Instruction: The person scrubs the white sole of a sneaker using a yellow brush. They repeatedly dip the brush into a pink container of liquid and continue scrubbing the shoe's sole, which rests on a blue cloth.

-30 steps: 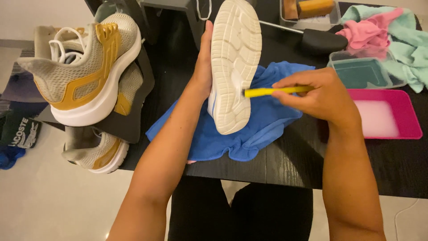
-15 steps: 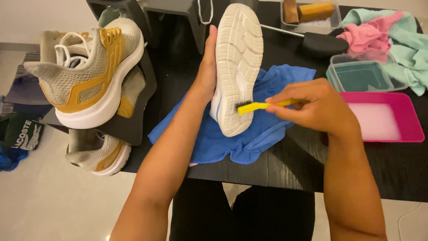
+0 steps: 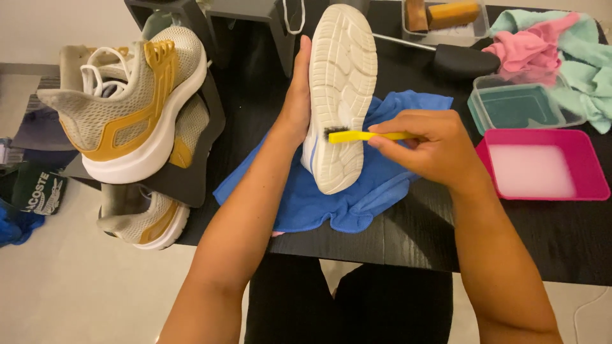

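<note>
Standing on edge over a blue cloth (image 3: pixel 376 185) on the black counter (image 3: pixel 529 236), a white shoe (image 3: pixel 341 95) is presented with its pale sole turned up toward the camera. The shoe is gripped from its far side by the left hand (image 3: pixel 294 105), whose grip is closed around the upper, with the fingers hidden behind it. A yellow brush (image 3: pixel 363 136) is pinched in the grip of the right hand (image 3: pixel 430 150), and its dark bristles are pressed against the middle of the sole. Just right of that hand, a pink tray (image 3: pixel 593 191) filled with milky liquid is set on the counter, with a clear container (image 3: pixel 519 105) behind it and pink and green rags (image 3: pixel 561 51) beyond. At the left, a beige-and-gold sneaker (image 3: pixel 127 108) is rested on a dark stand, and a second matching sneaker (image 3: pixel 143 216) is placed below it.
</note>
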